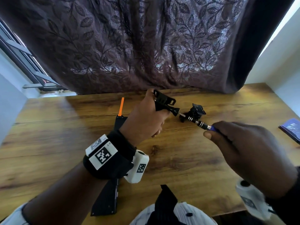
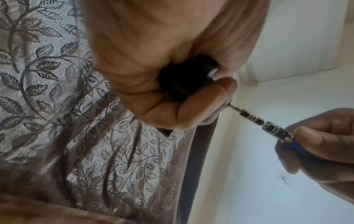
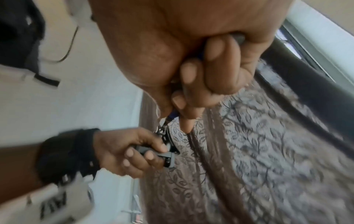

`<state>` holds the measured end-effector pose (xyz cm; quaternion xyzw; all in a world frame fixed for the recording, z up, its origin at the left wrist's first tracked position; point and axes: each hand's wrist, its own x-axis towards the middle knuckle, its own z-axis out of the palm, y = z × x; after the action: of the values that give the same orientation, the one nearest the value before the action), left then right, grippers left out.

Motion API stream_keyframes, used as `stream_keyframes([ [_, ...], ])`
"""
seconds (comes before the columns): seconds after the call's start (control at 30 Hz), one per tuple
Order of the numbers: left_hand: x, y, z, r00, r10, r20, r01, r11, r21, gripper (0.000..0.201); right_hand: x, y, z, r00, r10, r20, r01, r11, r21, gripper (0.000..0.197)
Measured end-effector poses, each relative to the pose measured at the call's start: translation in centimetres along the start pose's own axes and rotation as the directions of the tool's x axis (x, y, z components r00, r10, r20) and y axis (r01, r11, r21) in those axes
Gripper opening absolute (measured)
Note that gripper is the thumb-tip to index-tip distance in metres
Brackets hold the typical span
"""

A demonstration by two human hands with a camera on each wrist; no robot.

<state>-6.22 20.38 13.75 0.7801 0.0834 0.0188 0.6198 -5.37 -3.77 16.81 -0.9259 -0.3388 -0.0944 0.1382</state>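
My left hand [image 1: 146, 117] grips a black plastic camera mount [image 1: 164, 100] above the wooden table [image 1: 178, 159], its black thumbscrew [image 1: 175, 111] pointing right. My right hand [image 1: 240, 143] holds a small screwdriver [image 1: 194, 121] with a blue handle and a black, silver-ringed shaft; its bit meets the thumbscrew's head. In the left wrist view my left hand [image 2: 172, 75] curls round the mount [image 2: 184, 78] and the screwdriver [image 2: 268, 125] comes in from the right. The right wrist view shows my right hand's fingers [image 3: 210, 63] wrapped round the handle, with the left hand [image 3: 130, 153] holding the mount [image 3: 164, 157] below.
Another black mount piece [image 1: 197, 111] sits on the table behind the screwdriver. A long black part with an orange strip [image 1: 121, 106] lies under my left arm. A dark blue booklet [image 1: 290, 129] lies at the right edge. A leaf-patterned curtain [image 1: 146, 46] hangs at the back.
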Motion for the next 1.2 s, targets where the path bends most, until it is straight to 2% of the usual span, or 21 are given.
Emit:
stream_keyframes([
  [0.07,0.0,-0.2,0.1,0.999,0.04,-0.011,-0.039,0.998,0.04,0.025,0.1,0.2,-0.1,0.994,0.072,0.085,-0.088,0.978,0.19,0.043],
  [0.1,0.0,-0.3,0.1,0.998,0.059,-0.018,-0.058,0.996,0.064,0.026,0.2,0.3,-0.3,0.978,0.127,0.163,-0.176,0.926,0.333,0.047],
  [0.13,0.0,-0.5,0.1,0.997,0.072,-0.022,-0.07,0.994,0.083,0.028,0.3,0.4,-0.5,0.953,0.173,0.25,-0.276,0.835,0.475,0.045],
  [0.17,0.0,-0.6,0.2,0.997,0.08,-0.023,-0.077,0.992,0.097,0.028,0.4,0.4,-0.6,0.923,0.204,0.326,-0.363,0.742,0.563,0.04],
  [0.2,0.0,-0.7,0.2,0.997,0.077,-0.02,-0.075,0.992,0.102,0.029,0.4,0.3,-0.6,0.91,0.205,0.359,-0.392,0.706,0.59,0.037],
  [0.27,0.1,-0.9,0.3,0.999,0.052,-0.013,-0.05,0.995,0.091,0.029,0.3,0.1,-0.2,0.933,0.175,0.313,-0.321,0.798,0.51,0.039],
  [0.33,0.3,-1.1,0.3,1.0,0.014,-0.003,-0.014,0.998,0.057,0.028,0.1,0.0,0.3,0.966,0.134,0.221,-0.207,0.915,0.346,0.042],
  [0.4,0.4,-1.3,0.4,1.0,-0.021,0.016,0.021,0.999,0.026,0.025,-0.1,0.0,0.5,0.984,0.089,0.153,-0.11,0.985,0.136,0.037],
  [0.47,0.5,-1.5,0.4,0.998,-0.053,0.046,0.053,0.999,0.005,0.022,-0.1,0.0,0.5,0.994,0.042,0.098,-0.039,0.999,-0.034,0.031],
  [0.53,0.7,-1.6,0.5,0.997,-0.055,0.059,0.056,0.998,-0.012,0.021,-0.3,-0.2,0.5,0.996,0.036,0.079,-0.027,0.994,-0.106,0.029],
  [0.63,0.9,-1.8,0.8,0.999,-0.005,0.032,0.005,1.0,-0.013,0.023,-0.5,0.2,0.9,0.991,0.073,0.113,-0.069,0.997,-0.044,0.037],
  [0.77,0.7,-2.2,1.3,0.999,0.042,0.012,-0.042,0.999,-0.018,0.025,-0.7,0.7,0.9,0.979,0.132,0.158,-0.154,0.979,0.135,0.051],
  [0.87,0.8,-2.5,1.6,0.999,0.046,0.016,-0.046,0.999,-0.006,0.026,-1.1,0.9,0.9,0.98,0.139,0.142,-0.169,0.957,0.235,0.049],
  [0.93,1.0,-2.8,1.9,0.999,0.014,0.041,-0.014,1.0,0.009,0.028,-1.2,1.4,1.3,0.981,0.117,0.156,-0.142,0.977,0.161,0.048],
  [1.0,1.1,-3.3,2.5,0.993,-0.091,0.07,0.091,0.996,0.006,0.028,-1.1,2.0,1.6,0.984,0.083,0.158,-0.09,0.995,0.034,0.043],
  [1.07,1.1,-4.3,3.0,0.976,-0.209,0.062,0.212,0.976,-0.048,0.025,-1.2,3.0,1.6,0.982,0.1,0.16,-0.093,0.994,-0.05,0.038],
  [1.13,1.0,-5.6,3.3,0.965,-0.258,0.034,0.26,0.963,-0.071,0.022,-1.7,4.2,1.7,0.975,0.142,0.172,-0.134,0.989,-0.058,0.041],
  [1.2,1.2,-7.4,3.5,0.97,-0.244,0.026,0.243,0.97,0.015,0.038,-2.4,5.6,2.2,0.961,0.187,0.206,-0.192,0.981,0.001,0.046],
])
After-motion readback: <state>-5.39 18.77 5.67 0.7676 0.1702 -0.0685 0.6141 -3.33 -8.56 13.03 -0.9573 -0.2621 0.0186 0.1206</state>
